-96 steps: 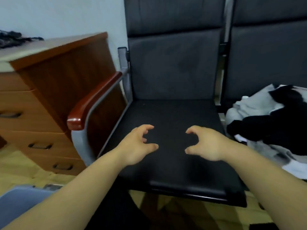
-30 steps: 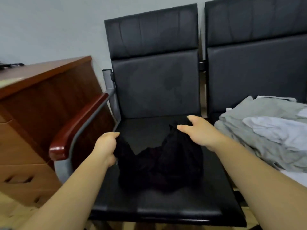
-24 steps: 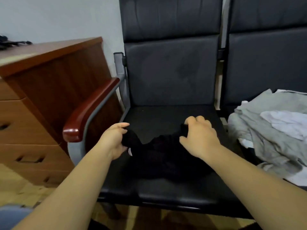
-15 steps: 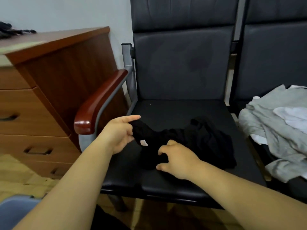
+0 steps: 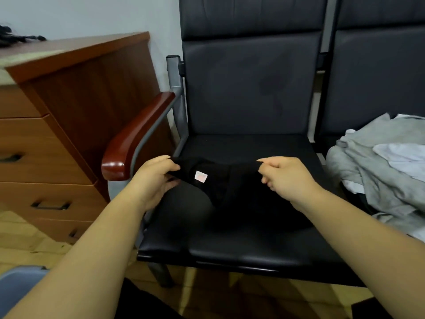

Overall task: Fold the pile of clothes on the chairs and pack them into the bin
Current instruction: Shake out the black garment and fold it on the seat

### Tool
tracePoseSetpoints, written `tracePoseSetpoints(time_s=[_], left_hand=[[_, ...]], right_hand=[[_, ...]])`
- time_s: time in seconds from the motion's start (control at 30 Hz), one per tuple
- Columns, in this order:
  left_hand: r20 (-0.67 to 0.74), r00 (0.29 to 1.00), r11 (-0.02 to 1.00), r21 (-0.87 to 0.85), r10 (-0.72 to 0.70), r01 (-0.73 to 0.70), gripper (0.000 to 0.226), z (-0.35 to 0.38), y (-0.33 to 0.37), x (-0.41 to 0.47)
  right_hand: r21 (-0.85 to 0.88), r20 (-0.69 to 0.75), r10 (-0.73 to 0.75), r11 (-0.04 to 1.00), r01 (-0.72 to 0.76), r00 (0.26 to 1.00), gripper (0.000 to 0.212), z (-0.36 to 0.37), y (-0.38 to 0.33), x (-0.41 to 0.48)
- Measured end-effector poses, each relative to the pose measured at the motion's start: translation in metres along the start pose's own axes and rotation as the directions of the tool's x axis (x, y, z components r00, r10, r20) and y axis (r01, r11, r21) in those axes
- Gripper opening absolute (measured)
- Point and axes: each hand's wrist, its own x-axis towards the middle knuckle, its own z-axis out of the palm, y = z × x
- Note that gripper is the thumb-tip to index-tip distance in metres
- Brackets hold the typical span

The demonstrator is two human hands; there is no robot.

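Observation:
A black garment (image 5: 232, 192) with a small white label lies on the seat of the black chair (image 5: 230, 245). My left hand (image 5: 156, 178) pinches its top edge at the left. My right hand (image 5: 287, 178) pinches the same edge at the right, so the edge is stretched between both hands just above the seat. A pile of grey and white clothes (image 5: 379, 171) lies on the neighbouring chair at the right. A corner of the blue-grey bin (image 5: 16, 282) shows at the bottom left.
A wooden drawer cabinet (image 5: 69, 125) stands left of the chair, close to its red-brown armrest (image 5: 135, 139). Dark items lie on the cabinet top at the far left. The floor below is wooden.
My right hand has moved from the garment's middle to its right end and gripped it. The crumpled garment is now pulled out straight between both hands.

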Motion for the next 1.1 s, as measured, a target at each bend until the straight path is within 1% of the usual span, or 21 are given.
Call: tracePoseSetpoints(time_s=[0.07, 0.13, 0.23, 0.3, 0.37, 0.43, 0.5, 0.53, 0.57, 0.63, 0.7, 0.77, 0.83, 0.87, 0.93, 0.97, 1.03, 1.07, 1.1], left_hand=[[0.131, 0.991, 0.999, -0.036, 0.026, -0.022, 0.020, 0.003, 0.001, -0.003], [0.239, 0.971, 0.999, -0.035, -0.005, 0.014, 0.018, 0.008, 0.001, -0.006], [0.374, 0.920, 0.993, 0.061, -0.118, 0.103, 0.026, 0.014, -0.003, -0.009], [0.415, 0.884, 0.974, 0.156, -0.214, 0.163, 0.030, 0.022, -0.007, -0.012], [0.399, 0.869, 0.946, 0.252, -0.292, 0.202, 0.027, 0.032, -0.011, -0.016], [0.359, 0.855, 0.907, 0.335, -0.373, 0.256, 0.026, 0.043, -0.015, -0.018], [0.297, 0.851, 0.880, 0.344, -0.433, 0.327, 0.019, 0.052, -0.018, -0.021], [0.254, 0.868, 0.882, 0.327, -0.427, 0.338, 0.018, 0.056, -0.020, -0.021], [0.204, 0.900, 0.898, 0.307, -0.385, 0.315, 0.017, 0.059, -0.022, -0.020], [0.118, 0.961, 0.948, 0.233, -0.249, 0.217, 0.016, 0.066, -0.023, -0.016], [0.061, 0.988, 0.984, 0.122, -0.140, 0.132, 0.019, 0.066, -0.020, -0.013], [0.049, 0.995, 0.996, 0.012, -0.089, 0.089, 0.019, 0.063, -0.014, -0.012], [0.105, 0.990, 0.991, -0.086, -0.095, 0.104, 0.008, 0.059, -0.010, -0.012], [0.136, 0.984, 0.984, -0.120, -0.115, 0.132, 0.004, 0.057, -0.008, -0.013], [0.158, 0.973, 0.969, -0.156, -0.169, 0.194, 0.014, 0.055, -0.006, -0.014], [0.151, 0.969, 0.961, -0.170, -0.195, 0.219, 0.016, 0.054, -0.005, -0.013], [0.129, 0.961, 0.953, -0.154, -0.243, 0.262, 0.010, 0.054, -0.004, -0.012], [0.111, 0.958, 0.951, -0.133, -0.264, 0.278, 0.009, 0.052, -0.003, -0.012], [0.093, 0.953, 0.949, -0.101, -0.289, 0.298, 0.013, 0.050, -0.004, -0.011]], right_hand=[[0.191, 0.009, 0.093, 0.977, -0.093, 0.996, 0.021, -0.006, 0.000, -0.001], [0.343, 0.073, 0.127, 0.928, -0.145, 0.989, 0.022, -0.013, 0.000, -0.002], [0.565, 0.159, 0.156, 0.795, -0.219, 0.975, 0.024, -0.021, -0.003, -0.003], [0.643, 0.202, 0.151, 0.725, -0.247, 0.968, 0.025, -0.025, -0.003, -0.004], [0.663, 0.221, 0.134, 0.706, -0.250, 0.966, 0.025, -0.030, -0.006, -0.006], [0.651, 0.175, 0.146, 0.725, -0.226, 0.974, 0.023, -0.033, -0.009, -0.008], [0.633, 0.138, 0.186, 0.739, -0.231, 0.973, 0.018, -0.035, -0.010, -0.011], [0.623, 0.131, 0.214, 0.742, -0.248, 0.968, 0.017, -0.035, -0.010, -0.010], [0.612, 0.132, 0.241, 0.744, -0.270, 0.962, 0.016, -0.035, -0.008, -0.009], [0.601, 0.164, 0.273, 0.734, -0.316, 0.948, 0.017, -0.036, -0.005, -0.007], [0.594, 0.235, 0.273, 0.719, -0.360, 0.933, 0.026, -0.039, -0.004, -0.007], [0.550, 0.293, 0.245, 0.748, -0.372, 0.924, 0.029, -0.044, -0.003, -0.008], [0.471, 0.303, 0.224, 0.810, -0.350, 0.926, 0.024, -0.048, -0.001, -0.007], [0.431, 0.293, 0.218, 0.839, -0.332, 0.931, 0.024, -0.049, -0.002, -0.007], [0.397, 0.275, 0.201, 0.867, -0.302, 0.940, 0.024, -0.050, -0.003, -0.007], [0.400, 0.264, 0.190, 0.870, -0.287, 0.946, 0.022, -0.051, -0.003, -0.006], [0.460, 0.240, 0.176, 0.846, -0.271, 0.955, 0.020, -0.054, -0.004, -0.005], [0.516, 0.234, 0.169, 0.813, -0.269, 0.957, 0.020, -0.055, -0.005, -0.003], [0.576, 0.234, 0.162, 0.771, -0.271, 0.959, 0.020, -0.056, -0.005, -0.002]])
